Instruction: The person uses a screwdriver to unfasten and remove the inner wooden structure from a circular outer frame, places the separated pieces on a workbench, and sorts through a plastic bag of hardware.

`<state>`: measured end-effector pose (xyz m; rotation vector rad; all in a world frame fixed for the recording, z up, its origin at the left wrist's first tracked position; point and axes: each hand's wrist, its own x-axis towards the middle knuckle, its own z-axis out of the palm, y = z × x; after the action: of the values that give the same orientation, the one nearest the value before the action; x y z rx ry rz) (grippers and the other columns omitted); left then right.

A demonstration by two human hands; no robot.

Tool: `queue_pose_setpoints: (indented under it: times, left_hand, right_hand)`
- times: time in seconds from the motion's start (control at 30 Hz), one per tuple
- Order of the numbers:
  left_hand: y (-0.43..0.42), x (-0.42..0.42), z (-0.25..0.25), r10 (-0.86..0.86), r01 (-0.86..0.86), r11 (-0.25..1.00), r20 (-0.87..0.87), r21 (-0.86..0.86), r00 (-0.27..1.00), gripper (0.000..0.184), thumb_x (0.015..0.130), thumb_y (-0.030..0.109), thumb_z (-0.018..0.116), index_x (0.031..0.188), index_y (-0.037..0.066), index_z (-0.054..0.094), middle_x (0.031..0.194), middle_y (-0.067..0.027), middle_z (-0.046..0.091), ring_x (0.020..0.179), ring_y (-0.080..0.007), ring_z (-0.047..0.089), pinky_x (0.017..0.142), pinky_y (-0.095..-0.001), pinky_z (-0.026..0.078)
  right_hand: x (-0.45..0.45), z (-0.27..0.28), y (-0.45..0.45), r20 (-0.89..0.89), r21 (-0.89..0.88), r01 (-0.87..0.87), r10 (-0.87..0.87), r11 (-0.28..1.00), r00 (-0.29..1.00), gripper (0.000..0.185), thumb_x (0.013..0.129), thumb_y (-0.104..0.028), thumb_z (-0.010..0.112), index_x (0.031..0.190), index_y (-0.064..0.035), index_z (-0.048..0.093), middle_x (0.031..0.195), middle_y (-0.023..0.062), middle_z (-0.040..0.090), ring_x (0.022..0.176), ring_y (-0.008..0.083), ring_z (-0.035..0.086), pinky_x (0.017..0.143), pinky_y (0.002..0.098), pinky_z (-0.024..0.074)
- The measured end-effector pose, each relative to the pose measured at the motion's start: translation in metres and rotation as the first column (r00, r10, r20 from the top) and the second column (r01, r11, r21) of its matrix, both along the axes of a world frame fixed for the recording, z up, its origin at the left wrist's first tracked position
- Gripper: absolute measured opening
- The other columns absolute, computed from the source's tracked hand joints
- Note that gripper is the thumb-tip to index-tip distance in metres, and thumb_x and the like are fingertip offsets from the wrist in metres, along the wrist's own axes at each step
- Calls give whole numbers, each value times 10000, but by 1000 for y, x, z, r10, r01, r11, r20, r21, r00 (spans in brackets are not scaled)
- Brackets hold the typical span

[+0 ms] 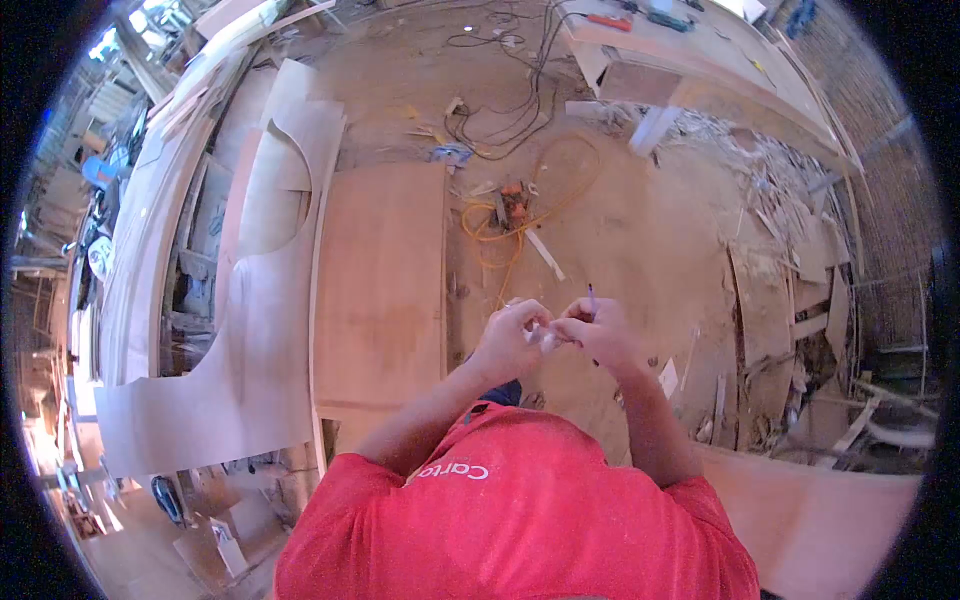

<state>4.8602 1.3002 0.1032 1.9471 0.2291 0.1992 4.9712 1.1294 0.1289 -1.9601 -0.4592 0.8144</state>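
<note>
My left hand and my right hand meet in front of my body, above the dusty floor. A slim purple pen or pencil sticks up from between the fingers of my right hand. My right thumb and fingertips are pinched together beside the left fingers. The fingers of my left hand are curled closed around a small whitish thing, too small and blurred to name.
A flat wooden panel lies left of my hands, beside a curved-cut sheet. An orange cord and a small power tool lie ahead. At the upper right stands a workbench; scraps cover the right side.
</note>
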Motion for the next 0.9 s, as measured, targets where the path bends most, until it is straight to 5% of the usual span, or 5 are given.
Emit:
queue_pose_setpoints:
  times: [0.2, 0.47, 0.63, 0.7, 0.9]
  left_hand:
    - [69, 143, -40, 49, -36, 998, 335, -43, 941, 171, 808, 93, 811, 959, 32, 760, 891, -102, 682, 790, -223, 669, 710, -347, 542]
    - [156, 375, -71, 298, -297, 953, 392, -67, 870, 255, 827, 145, 797, 1062, 47, 781, 859, -126, 682, 775, -220, 649, 693, -363, 525]
    - [201, 504, -65, 286, -266, 953, 144, -143, 947, 253, 841, 199, 791, 1068, 90, 810, 852, -107, 691, 775, -225, 637, 722, -375, 522]
    - [216, 558, -70, 370, -336, 920, 164, -203, 914, 216, 829, 193, 794, 1019, 92, 819, 843, -93, 686, 768, -222, 634, 708, -376, 516]
    - [295, 669, -56, 345, -345, 938, 92, -17, 934, 234, 825, 124, 767, 1042, 40, 786, 880, -126, 640, 831, -235, 623, 709, -364, 507]
  right_hand:
    - [141, -41, 79, -386, 208, 287, -191, 935, 902, 174, 869, -166, 766, 952, -20, 721, 785, 27, 676, 559, 59, 485, 489, 228, 341]
    - [323, -58, 174, 565, 335, -51, -157, 941, 810, 406, 852, 7, 755, 1232, -25, 613, 1140, 84, 681, 775, 84, 642, 646, 221, 523]
    - [469, -69, 241, 423, 395, -1, -181, 919, 888, 341, 817, -1, 769, 1139, -13, 656, 1113, 89, 703, 824, 110, 679, 693, 262, 554]
    - [528, -54, 270, 804, 200, -173, -60, 965, 592, 310, 802, -2, 745, 1102, -12, 667, 999, 97, 714, 785, 134, 693, 703, 294, 569]
    - [668, -8, 350, 551, 105, -304, 199, 947, 811, 185, 784, -39, 720, 955, -30, 651, 755, 119, 653, 681, 178, 664, 638, 345, 543]
